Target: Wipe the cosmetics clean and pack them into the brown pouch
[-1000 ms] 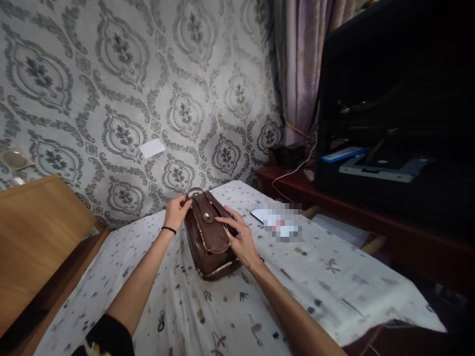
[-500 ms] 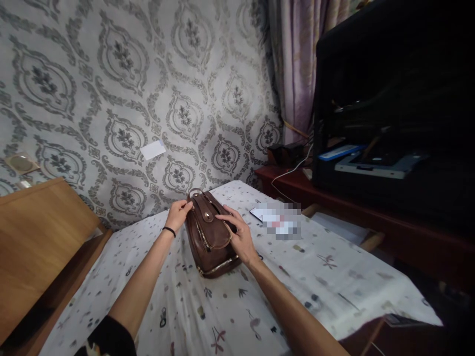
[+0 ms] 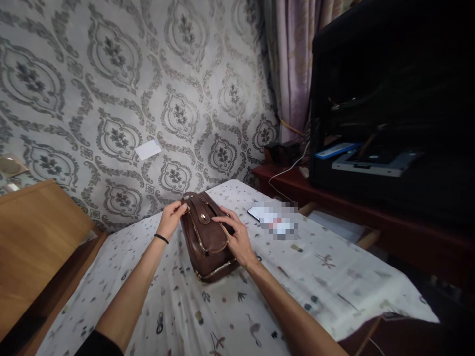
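Note:
A brown leather bag [image 3: 208, 237] lies on the patterned sheet, with a gold-toned clasp on its front strap and metal zippers along its front and bottom edge. At the upper left end of the front zipper, my left hand [image 3: 172, 220] is closed in a pinch, seemingly on the zipper pull, which its fingers mostly hide. My right hand [image 3: 237, 237] rests against the bag's right side. Its fingers are spread over the front near the clasp, not wrapped round anything.
A phone with a blurred screen [image 3: 254, 212] lies right of the bag on the white sheet [image 3: 304, 282]. A wooden board [image 3: 40, 242] stands at the left. Behind is a patterned wall [image 3: 148, 84]. A dark red desk [image 3: 274, 175] with a black cabinet-like shape is at the right.
The view has shifted slightly, so everything sits a little further left. Both hands keep about the same places on the bag, and the handle at its top looks lower.

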Demonstrator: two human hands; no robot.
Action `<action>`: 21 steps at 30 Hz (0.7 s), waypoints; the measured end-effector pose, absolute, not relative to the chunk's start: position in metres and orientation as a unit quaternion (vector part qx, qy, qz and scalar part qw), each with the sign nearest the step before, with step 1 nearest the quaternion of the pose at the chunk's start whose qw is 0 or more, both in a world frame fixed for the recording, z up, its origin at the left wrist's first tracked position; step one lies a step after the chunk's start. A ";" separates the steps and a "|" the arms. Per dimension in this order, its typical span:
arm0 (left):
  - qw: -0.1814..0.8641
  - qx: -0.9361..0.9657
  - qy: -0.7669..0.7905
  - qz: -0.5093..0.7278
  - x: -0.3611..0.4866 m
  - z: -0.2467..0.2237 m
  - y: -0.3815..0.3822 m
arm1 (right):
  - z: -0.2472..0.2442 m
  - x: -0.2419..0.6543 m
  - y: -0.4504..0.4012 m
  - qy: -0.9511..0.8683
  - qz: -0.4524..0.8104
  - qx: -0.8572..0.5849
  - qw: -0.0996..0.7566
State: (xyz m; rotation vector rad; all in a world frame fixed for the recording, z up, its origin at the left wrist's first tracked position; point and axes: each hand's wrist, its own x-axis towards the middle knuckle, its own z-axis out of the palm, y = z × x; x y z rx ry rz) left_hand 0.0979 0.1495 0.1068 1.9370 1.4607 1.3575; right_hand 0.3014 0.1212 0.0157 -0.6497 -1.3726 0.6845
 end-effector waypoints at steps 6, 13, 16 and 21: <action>0.168 0.650 0.530 0.518 0.102 0.097 0.162 | 0.013 0.300 0.121 -0.615 0.291 -0.287 0.675; 0.170 0.658 0.526 0.511 0.111 0.099 0.151 | 0.017 0.301 0.121 -0.605 0.303 -0.282 0.680; 0.177 0.670 0.523 0.497 0.113 0.102 0.140 | 0.018 0.302 0.121 -0.606 0.308 -0.277 0.679; 0.199 0.684 0.524 0.468 0.109 0.108 0.141 | 0.017 0.301 0.121 -0.604 0.310 -0.274 0.681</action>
